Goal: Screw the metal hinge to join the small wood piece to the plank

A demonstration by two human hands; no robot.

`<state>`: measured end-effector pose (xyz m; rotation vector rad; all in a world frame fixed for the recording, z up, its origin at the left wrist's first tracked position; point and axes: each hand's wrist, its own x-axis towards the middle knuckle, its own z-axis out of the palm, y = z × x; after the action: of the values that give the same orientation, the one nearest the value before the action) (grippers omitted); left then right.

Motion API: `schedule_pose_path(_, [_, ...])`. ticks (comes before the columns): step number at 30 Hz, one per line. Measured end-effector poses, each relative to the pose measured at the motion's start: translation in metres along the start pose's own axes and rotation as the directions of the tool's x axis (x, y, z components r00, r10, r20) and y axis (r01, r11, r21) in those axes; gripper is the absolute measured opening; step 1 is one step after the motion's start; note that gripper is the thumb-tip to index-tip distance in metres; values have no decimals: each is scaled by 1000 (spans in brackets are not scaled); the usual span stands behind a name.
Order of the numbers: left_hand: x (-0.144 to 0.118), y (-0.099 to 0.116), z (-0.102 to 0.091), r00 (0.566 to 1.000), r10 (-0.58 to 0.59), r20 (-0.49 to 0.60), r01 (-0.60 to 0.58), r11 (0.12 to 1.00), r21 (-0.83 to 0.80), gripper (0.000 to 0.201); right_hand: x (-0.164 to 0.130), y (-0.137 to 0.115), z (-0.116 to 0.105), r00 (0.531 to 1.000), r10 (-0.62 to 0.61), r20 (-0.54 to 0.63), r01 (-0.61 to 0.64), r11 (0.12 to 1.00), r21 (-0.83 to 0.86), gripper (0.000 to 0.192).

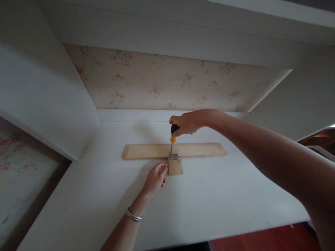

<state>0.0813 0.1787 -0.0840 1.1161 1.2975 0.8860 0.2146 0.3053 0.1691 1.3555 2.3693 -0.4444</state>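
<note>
My right hand (188,123) is wrapped round the black and yellow handle of a screwdriver (173,139). The screwdriver stands nearly upright, its tip at the left part of a small metal hinge (174,157). That hinge lies across the joint between a long light wooden board (147,151) and a small square wooden block (176,166). Beside the block's left edge is my left hand (156,176), its fingers curled together. Something red shows under those fingers; I cannot make out whether it is held or is part of the fingertips.
The wood lies on a white tabletop (220,200) enclosed by white side panels (42,84) and an overhead panel. Floral wallpaper (158,81) covers the back wall. Red-brown flooring (262,240) shows beyond the front edge at lower right.
</note>
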Motion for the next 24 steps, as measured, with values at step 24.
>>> schedule_pose_path(24, [3, 11, -17, 977, -194, 90, 205, 732, -650, 36, -1, -3, 0, 994, 37, -100, -56, 979, -197, 52])
